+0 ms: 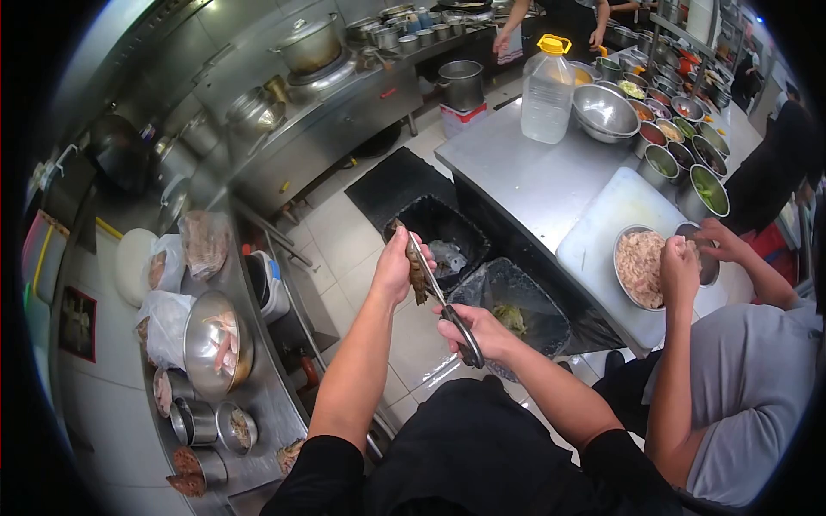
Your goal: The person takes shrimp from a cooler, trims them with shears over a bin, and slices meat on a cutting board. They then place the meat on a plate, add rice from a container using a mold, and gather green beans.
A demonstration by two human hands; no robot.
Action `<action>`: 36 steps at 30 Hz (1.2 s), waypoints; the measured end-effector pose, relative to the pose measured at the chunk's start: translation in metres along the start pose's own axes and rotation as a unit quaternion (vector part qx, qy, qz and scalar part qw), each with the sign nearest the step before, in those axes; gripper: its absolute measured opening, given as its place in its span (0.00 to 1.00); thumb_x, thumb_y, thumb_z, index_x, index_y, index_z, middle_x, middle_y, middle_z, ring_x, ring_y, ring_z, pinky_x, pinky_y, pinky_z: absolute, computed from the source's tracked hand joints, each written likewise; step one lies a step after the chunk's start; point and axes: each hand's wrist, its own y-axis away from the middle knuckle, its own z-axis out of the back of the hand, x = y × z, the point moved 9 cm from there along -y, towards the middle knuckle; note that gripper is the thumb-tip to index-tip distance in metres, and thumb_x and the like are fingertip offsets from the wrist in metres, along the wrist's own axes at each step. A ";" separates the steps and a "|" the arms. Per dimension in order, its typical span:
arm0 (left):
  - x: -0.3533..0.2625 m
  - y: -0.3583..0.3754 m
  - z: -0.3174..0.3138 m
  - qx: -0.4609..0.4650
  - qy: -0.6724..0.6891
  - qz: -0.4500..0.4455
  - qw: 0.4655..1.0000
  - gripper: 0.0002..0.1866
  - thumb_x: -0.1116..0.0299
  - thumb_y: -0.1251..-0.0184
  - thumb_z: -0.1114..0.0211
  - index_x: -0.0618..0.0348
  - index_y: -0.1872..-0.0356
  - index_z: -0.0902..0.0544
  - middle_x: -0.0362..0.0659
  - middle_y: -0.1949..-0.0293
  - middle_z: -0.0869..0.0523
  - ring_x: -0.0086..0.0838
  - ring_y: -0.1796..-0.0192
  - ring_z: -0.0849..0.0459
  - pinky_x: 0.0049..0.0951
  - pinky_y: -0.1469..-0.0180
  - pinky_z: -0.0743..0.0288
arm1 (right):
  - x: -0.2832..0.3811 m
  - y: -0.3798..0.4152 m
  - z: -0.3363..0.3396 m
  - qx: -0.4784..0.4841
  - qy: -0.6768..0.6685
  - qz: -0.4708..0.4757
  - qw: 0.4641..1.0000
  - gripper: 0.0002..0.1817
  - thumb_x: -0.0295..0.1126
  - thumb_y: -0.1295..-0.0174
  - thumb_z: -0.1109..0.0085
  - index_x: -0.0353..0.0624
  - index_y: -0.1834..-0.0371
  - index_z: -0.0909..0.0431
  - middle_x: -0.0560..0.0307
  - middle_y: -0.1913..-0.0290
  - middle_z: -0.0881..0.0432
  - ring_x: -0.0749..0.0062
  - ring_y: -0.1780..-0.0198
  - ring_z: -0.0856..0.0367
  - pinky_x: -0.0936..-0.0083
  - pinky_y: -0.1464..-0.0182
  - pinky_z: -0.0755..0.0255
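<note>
Near the middle of the head view, my left hand (395, 267) is closed round a dark, greenish-brown shrimp (419, 271), whose tail points down. My right hand (478, 331) grips the black handles of a pair of scissors (459, 325). The scissor blades reach up and left along the shrimp's side; whether they touch its shell I cannot tell. Below both hands are two bins lined with black bags, one (448, 257) holding a pale crumpled bag and the other (511, 320) holding yellow-green scraps.
A steel counter (274, 404) with bowls and bagged meat runs along the left. At right, a co-worker's hands are at a bowl of pale chopped meat (639, 267) on a white board (594, 232). A water jug (547, 95) stands behind. Another person stands at the back.
</note>
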 end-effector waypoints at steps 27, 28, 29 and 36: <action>-0.027 0.443 0.356 -0.393 -0.573 0.116 0.709 0.17 0.53 0.25 0.46 0.54 0.55 0.17 0.55 0.58 0.13 0.51 0.54 0.15 0.47 0.48 0.23 | -0.056 -0.064 -0.235 0.272 0.181 -0.084 0.941 0.30 0.43 0.34 0.35 0.35 0.35 0.29 0.60 0.77 0.23 0.76 0.79 0.24 0.79 0.76 0.31; -0.036 0.456 0.366 -0.417 -0.577 0.089 0.697 0.16 0.53 0.26 0.45 0.53 0.55 0.17 0.54 0.57 0.13 0.50 0.54 0.15 0.47 0.49 0.22 | -0.060 -0.066 -0.238 0.265 0.178 -0.088 0.943 0.30 0.43 0.34 0.35 0.36 0.35 0.29 0.60 0.77 0.23 0.76 0.79 0.24 0.79 0.75 0.31; -0.045 0.470 0.393 -0.463 -0.577 0.092 0.666 0.14 0.55 0.30 0.43 0.52 0.56 0.16 0.51 0.57 0.12 0.49 0.54 0.14 0.46 0.49 0.21 | -0.064 -0.068 -0.239 0.257 0.176 -0.093 0.946 0.30 0.44 0.33 0.35 0.36 0.35 0.29 0.60 0.77 0.22 0.76 0.78 0.24 0.79 0.75 0.31; -0.044 0.497 0.509 -0.455 -0.541 0.389 0.590 0.16 0.69 0.37 0.38 0.57 0.49 0.13 0.51 0.45 0.15 0.45 0.42 0.16 0.41 0.42 0.21 | -0.092 -0.066 -0.223 0.195 0.159 -0.133 0.959 0.30 0.46 0.33 0.35 0.38 0.35 0.28 0.61 0.77 0.22 0.77 0.79 0.24 0.79 0.75 0.30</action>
